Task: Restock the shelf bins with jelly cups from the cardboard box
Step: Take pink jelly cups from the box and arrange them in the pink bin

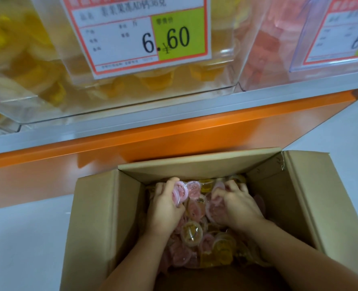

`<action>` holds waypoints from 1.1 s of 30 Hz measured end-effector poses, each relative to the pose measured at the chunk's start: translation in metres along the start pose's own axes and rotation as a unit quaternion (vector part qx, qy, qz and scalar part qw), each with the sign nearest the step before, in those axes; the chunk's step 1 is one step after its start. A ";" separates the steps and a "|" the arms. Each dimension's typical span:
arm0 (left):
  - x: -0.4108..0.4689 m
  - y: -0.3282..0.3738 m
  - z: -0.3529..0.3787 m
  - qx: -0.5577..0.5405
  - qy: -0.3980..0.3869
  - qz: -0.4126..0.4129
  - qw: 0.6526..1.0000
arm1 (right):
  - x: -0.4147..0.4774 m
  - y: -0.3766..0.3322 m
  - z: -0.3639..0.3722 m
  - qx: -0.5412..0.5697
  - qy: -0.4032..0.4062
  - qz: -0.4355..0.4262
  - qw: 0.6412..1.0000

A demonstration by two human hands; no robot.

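Fingers (pixel 170 183) of the left hand (pixel 165 206) are curled tight round a small bunch of pink jelly cups (pixel 179 195). That is how it looks from the head camera, which points down. The right hand (pixel 240 206) is near it. Its fingers (pixel 216 193) are bent down like hooks and grab at more pink cups in the heap.

Both hands are deep inside the cardboard box (pixel 94 217), toward its far end. Both bare arms reach in from the near side. The box sits open on the white floor (pixel 27 238) with its flaps standing up. Its far flap is close to the orange shelf base (pixel 173 133). Inside is a big heap of little round cups, pink ones and yellow ones all mixed up.

Up on the shelf, the yellow bin (pixel 48 80) is see-through and holds yellow cups. Just beside it, on the right, the pink bin (pixel 264 49) holds pink ones. Both bins look blurry. A price tag (pixel 140 32) hangs on the front of the yellow bin and reads 6.60. A second tag (pixel 341 28) is cut off at the right edge.
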State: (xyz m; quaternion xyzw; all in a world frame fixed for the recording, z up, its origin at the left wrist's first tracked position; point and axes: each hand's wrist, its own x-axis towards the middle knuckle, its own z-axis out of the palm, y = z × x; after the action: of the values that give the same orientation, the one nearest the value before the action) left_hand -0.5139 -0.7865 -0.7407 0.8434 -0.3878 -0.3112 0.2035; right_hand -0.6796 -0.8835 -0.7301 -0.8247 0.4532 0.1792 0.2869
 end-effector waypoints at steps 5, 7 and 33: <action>-0.020 0.020 -0.023 -0.019 0.009 0.036 0.999 | -0.021 -0.014 -0.030 -0.009 0.042 -0.046 0.998; -0.032 0.030 -0.035 -0.014 0.025 0.058 0.998 | -0.035 -0.020 -0.046 -0.027 0.065 -0.074 0.995; -0.117 0.304 -0.224 0.028 0.241 0.410 0.879 | -0.205 -0.033 -0.323 0.082 0.450 -0.175 0.872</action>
State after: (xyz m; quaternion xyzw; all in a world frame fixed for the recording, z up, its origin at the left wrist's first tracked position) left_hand -0.5800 -0.8596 -0.3580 0.6631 -0.6464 0.0243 0.3767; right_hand -0.7481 -0.9422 -0.3569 -0.8554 0.3949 -0.3024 0.1447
